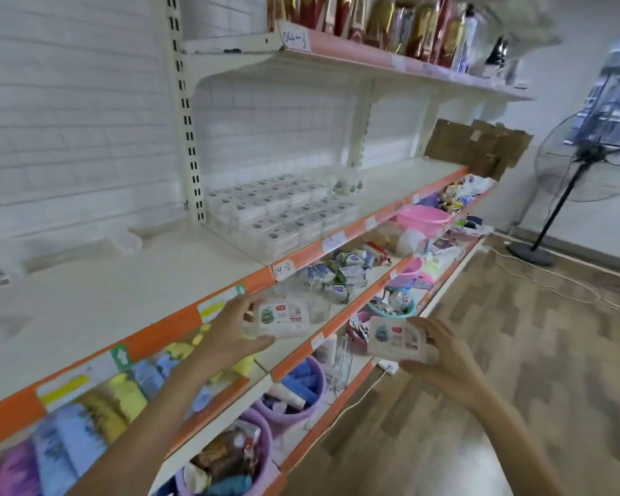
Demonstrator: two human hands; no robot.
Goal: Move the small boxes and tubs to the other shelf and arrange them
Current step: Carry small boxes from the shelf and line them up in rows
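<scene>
My left hand [230, 331] grips a small clear box [282, 316] with a white label, held just below the orange front edge of the middle shelf [129, 302]. A second box of the same kind [398, 340] sits in my right hand [444, 356], out in front of the lower shelves. On the middle shelf, further right, several more small clear boxes [283, 213] lie packed in neat rows. A few small tubs [348, 184] stand behind those rows.
The upper shelf [391, 62] holds red and gold packs and bottles. Lower shelves carry purple buckets [294, 392], a pink basin [423, 216], wrapped packets and coloured cloths. Cardboard [476, 145] leans at the shelf's far end. A standing fan [584, 162] is on the wooden floor.
</scene>
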